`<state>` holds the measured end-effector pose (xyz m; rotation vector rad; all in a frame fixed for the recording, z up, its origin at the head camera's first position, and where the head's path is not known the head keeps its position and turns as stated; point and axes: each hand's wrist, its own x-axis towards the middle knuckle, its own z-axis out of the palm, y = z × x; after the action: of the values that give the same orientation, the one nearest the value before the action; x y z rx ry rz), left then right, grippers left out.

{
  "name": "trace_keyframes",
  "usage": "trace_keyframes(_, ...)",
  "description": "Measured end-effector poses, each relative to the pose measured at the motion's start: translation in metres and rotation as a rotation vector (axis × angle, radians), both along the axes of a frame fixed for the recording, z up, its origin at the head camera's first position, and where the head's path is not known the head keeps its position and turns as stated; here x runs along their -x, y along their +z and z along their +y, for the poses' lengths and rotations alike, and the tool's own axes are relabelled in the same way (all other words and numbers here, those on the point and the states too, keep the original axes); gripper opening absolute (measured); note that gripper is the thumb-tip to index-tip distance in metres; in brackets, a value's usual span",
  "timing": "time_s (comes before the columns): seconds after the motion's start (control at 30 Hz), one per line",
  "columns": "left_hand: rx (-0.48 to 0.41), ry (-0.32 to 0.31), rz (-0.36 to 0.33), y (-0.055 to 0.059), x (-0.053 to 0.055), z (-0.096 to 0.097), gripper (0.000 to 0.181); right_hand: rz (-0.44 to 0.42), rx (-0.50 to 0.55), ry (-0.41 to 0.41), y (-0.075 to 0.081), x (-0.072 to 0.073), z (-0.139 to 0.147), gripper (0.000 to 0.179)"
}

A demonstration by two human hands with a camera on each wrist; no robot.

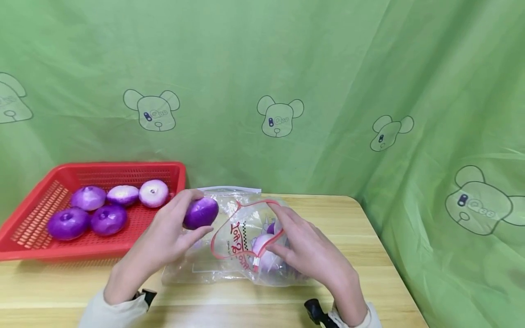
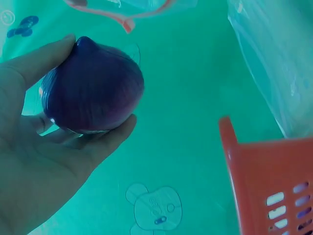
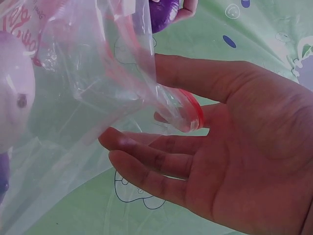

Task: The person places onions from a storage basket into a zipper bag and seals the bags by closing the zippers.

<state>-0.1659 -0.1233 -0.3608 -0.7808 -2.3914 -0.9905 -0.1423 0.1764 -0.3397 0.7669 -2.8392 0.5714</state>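
Note:
My left hand holds a purple onion, thumb and fingers set around its sides; the left wrist view shows the same onion large in the grasp. It is just left of the mouth of a clear plastic bag with a red rim and red print. At the bag's right side is my right hand, its thumb and fingers spread at the red rim. In the right wrist view, those fingers are fairly straight against the clear film. Inside the bag, a pale purple onion shows through the plastic.
A red plastic basket with several purple onions stands at the left. Another clear bag with a white top strip lies flat beneath the red-rimmed one. The wooden table ends at a green curtain behind and right.

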Motion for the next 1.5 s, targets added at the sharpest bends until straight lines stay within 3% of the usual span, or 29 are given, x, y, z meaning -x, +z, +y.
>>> trace_keyframes(0.5, 0.088, -0.062, 0.092, 0.002, -0.017, 0.021, 0.055, 0.002, 0.003, 0.004, 0.001, -0.002, 0.000, 0.088)
trace_keyframes(0.7, 0.124, -0.089, 0.088, 0.000, -0.021, 0.031, 0.056, 0.000, 0.006, 0.008, 0.002, -0.002, 0.000, 0.088)
trace_keyframes(1.23, 0.180, -0.074, 0.135, -0.009, -0.021, 0.045, 0.064, 0.001, 0.006, 0.031, 0.005, -0.009, -0.005, 0.087)
trace_keyframes(1.5, 0.244, -0.063, 0.180, -0.014, -0.016, 0.045, 0.051, 0.016, 0.020, 0.040, 0.006, -0.010, -0.003, 0.087)
